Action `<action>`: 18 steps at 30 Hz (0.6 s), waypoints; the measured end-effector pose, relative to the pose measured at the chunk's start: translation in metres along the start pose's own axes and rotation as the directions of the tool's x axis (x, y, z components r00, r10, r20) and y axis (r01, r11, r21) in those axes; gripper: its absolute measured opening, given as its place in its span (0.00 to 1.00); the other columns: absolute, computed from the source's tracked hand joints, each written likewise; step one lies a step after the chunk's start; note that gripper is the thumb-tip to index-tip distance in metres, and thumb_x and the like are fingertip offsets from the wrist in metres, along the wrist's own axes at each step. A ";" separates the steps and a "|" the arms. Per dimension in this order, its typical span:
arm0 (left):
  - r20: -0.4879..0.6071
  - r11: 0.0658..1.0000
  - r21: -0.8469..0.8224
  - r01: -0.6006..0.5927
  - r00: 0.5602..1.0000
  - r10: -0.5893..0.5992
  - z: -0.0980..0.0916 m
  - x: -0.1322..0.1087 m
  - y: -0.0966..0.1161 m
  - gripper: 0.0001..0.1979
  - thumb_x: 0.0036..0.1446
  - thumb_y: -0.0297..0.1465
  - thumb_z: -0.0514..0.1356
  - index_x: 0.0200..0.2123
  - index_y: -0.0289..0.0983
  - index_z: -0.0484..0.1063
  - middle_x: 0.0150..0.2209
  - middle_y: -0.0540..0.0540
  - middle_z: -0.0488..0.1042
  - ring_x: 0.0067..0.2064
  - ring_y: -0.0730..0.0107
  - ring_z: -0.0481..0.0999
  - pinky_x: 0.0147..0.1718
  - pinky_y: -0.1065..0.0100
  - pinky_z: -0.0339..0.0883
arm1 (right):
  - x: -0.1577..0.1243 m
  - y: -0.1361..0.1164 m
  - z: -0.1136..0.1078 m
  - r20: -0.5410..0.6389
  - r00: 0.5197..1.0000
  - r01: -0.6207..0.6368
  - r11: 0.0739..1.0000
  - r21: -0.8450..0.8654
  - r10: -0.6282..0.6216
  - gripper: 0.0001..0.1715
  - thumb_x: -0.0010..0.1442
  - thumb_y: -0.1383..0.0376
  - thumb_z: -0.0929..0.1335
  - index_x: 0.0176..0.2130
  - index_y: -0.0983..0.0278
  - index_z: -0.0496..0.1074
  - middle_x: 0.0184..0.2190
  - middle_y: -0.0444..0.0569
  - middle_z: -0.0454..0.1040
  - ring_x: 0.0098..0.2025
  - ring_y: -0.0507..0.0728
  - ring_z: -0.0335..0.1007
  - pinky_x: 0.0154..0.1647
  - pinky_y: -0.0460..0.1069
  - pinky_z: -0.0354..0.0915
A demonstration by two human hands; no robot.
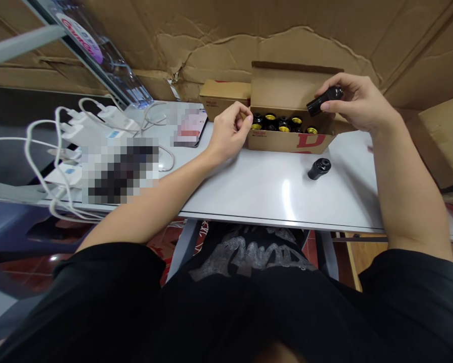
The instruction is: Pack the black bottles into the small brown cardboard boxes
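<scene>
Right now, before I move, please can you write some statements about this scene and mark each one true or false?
1. The right hand holds a black lamp socket. True.
2. The open cardboard box is empty. False: it holds black sockets with brass-coloured threads.
3. A loose socket stands on the white table, apart from the box. True.
4. The left hand touches the loose socket. False: it is at the near edge of the box, away from that socket.
5. White cables lie on the left side of the view. True.
</scene>
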State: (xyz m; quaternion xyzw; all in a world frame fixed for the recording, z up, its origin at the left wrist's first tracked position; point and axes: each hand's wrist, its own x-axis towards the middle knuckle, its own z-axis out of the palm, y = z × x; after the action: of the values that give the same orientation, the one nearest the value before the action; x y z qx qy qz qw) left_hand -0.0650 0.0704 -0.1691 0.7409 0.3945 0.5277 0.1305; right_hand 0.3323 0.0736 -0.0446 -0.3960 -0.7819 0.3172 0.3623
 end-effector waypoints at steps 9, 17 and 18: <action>0.028 0.995 -0.053 0.082 0.996 -0.081 0.000 0.001 0.001 0.35 0.77 0.75 0.63 0.53 0.49 0.79 0.31 0.51 0.69 0.35 0.58 0.70 0.46 0.51 0.74 | -0.001 -0.009 0.006 -0.033 0.999 0.038 0.996 -0.083 -0.041 0.21 0.63 0.53 0.90 0.48 0.52 0.85 0.46 0.47 0.84 0.48 0.63 0.70 0.62 0.64 0.72; 0.015 0.976 -0.136 0.167 0.986 -0.167 0.012 -0.001 -0.034 0.46 0.71 0.84 0.61 0.61 0.49 0.76 0.32 0.54 0.70 0.33 0.61 0.71 0.44 0.53 0.76 | -0.002 -0.008 0.003 -0.019 0.997 -0.080 0.996 -0.036 0.079 0.33 0.52 0.57 0.93 0.52 0.55 0.86 0.52 0.52 0.88 0.53 0.66 0.77 0.71 0.69 0.75; 0.022 0.967 -0.164 0.197 0.980 -0.196 0.015 -0.002 -0.039 0.47 0.70 0.85 0.61 0.63 0.49 0.75 0.32 0.54 0.69 0.32 0.62 0.70 0.43 0.53 0.76 | -0.002 -0.008 0.003 -0.012 0.997 -0.082 0.996 -0.045 0.082 0.32 0.52 0.57 0.92 0.52 0.55 0.86 0.52 0.53 0.89 0.53 0.66 0.77 0.71 0.69 0.75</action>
State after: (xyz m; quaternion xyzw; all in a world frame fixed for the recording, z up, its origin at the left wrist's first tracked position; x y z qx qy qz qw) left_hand -0.0697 0.0982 -0.2001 0.6863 0.4203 0.5410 0.2443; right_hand 0.3274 0.0669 -0.0405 -0.4374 -0.7702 0.3120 0.3437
